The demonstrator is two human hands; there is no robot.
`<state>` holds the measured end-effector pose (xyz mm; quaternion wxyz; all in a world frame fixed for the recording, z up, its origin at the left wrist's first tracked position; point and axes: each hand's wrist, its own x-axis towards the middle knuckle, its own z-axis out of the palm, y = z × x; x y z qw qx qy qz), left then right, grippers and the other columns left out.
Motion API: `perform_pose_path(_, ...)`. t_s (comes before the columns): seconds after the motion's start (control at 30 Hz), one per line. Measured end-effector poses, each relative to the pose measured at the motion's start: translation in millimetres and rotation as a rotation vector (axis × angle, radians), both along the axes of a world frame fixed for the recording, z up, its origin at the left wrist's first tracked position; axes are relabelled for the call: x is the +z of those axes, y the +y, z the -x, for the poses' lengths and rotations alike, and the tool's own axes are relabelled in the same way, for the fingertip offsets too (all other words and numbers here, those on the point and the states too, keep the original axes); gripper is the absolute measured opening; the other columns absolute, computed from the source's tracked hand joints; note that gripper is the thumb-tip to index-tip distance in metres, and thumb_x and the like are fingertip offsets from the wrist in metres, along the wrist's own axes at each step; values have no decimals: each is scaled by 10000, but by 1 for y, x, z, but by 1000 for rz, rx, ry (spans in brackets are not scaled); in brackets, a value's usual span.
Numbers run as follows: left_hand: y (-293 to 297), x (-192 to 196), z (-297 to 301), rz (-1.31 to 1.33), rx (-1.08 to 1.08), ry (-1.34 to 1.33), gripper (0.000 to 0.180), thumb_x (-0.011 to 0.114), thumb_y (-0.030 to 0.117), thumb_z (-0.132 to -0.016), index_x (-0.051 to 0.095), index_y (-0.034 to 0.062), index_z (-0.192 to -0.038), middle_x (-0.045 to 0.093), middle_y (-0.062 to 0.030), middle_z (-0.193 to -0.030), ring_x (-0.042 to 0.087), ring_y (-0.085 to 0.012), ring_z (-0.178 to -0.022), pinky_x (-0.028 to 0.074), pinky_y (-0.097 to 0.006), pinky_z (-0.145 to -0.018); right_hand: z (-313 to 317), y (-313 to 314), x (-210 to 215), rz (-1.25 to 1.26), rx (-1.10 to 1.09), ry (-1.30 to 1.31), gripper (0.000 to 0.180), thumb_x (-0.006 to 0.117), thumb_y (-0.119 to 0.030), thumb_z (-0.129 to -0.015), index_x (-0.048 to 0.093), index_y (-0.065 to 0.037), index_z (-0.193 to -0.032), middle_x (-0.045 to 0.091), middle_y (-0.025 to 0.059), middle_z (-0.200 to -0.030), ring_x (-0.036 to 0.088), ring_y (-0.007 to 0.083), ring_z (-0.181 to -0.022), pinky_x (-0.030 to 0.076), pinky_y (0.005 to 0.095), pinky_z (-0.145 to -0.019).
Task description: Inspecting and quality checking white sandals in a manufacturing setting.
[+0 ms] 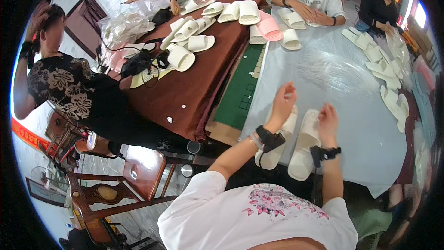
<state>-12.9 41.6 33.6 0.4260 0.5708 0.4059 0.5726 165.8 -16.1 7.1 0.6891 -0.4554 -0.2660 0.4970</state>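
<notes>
Slippers [303, 146] under both raised hands

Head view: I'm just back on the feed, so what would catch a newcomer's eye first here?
First, the pair of white slippers lying side by side at the near edge of the pale plastic-covered table, with the left hand raised above one and the right hand resting on the other. Next, the heap of white slippers on the brown table to the left, where one pink slipper stands out.
</notes>
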Motion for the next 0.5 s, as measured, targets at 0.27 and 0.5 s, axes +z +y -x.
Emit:
perform_pose_path(0.27, 129, 74, 241, -317, 700, 1067, 654, 664, 266, -696, 421, -147, -1141, 517, -315, -1076, 494, -421, -1037, 405, -445, -895, -250, -67, 5, -68, -421, -605, 151, 509, -179, -916, 577, -62, -983, 575, 28, -838, 502, 89, -724, 406, 214, -661)
perform_pose_path(0.5, 183, 79, 382, 197, 632, 1413, 965, 711, 535, -597, 344, -26, -1292, 452, -272, -1250, 405, -394, -1200, 388, -465, -948, -304, -130, 145, 467, -359, -1798, 439, 473, -256, -927, 445, 10, -1276, 489, 189, -1270, 465, 270, -1186, 345, 328, -981)
